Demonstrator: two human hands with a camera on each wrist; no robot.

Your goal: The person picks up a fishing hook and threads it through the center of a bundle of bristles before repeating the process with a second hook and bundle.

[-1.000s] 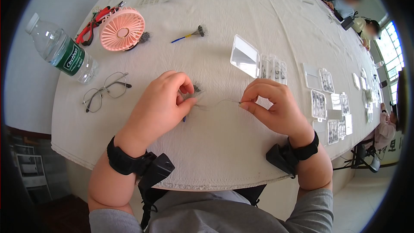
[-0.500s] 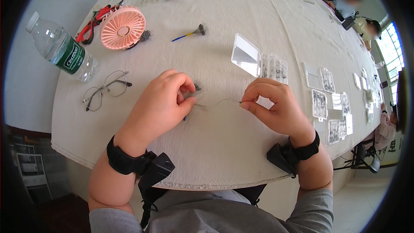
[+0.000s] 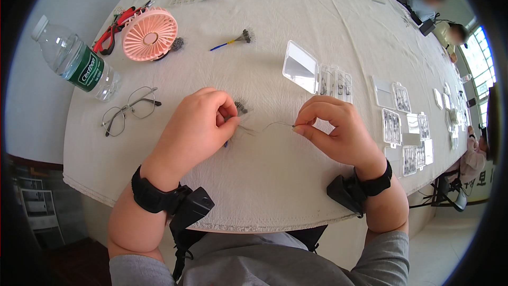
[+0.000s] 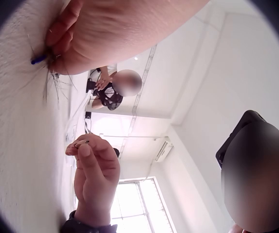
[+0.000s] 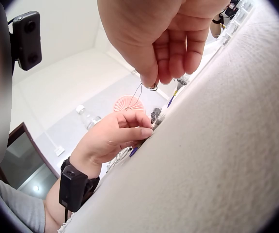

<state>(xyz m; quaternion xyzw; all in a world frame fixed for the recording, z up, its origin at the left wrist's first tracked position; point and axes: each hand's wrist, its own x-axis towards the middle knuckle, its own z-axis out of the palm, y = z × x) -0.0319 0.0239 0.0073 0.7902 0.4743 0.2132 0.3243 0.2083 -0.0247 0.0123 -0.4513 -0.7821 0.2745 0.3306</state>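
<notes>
Between thumb and fingers, the left hand (image 3: pixel 198 127) pinches a bundle of thin dark strands (image 3: pixel 242 108); a blue end (image 4: pixel 38 60) pokes out beneath it in the left wrist view. To its right, the right hand (image 3: pixel 336 130) pinches a small dark piece at its fingertips, with a fine curved line (image 3: pixel 276 123) trailing toward the left hand. In the right wrist view a small curved, hook-like piece (image 5: pixel 153 88) shows at the right thumb tip. What exactly lies inside the left fingers is hidden.
Beyond the hands lie an open clear case (image 3: pixel 301 68), another blue-and-yellow bundle (image 3: pixel 231 45) and a pink fan (image 3: pixel 150 35). Glasses (image 3: pixel 130 110), a water bottle (image 3: pixel 79 63) and red pliers (image 3: pixel 112 33) are at left; several clear cases (image 3: pixel 391 127) at right.
The left hand has shifted very slightly, and the strand bundle shows a little more above its fingers. The right hand stays almost still, still pinching the small piece.
</notes>
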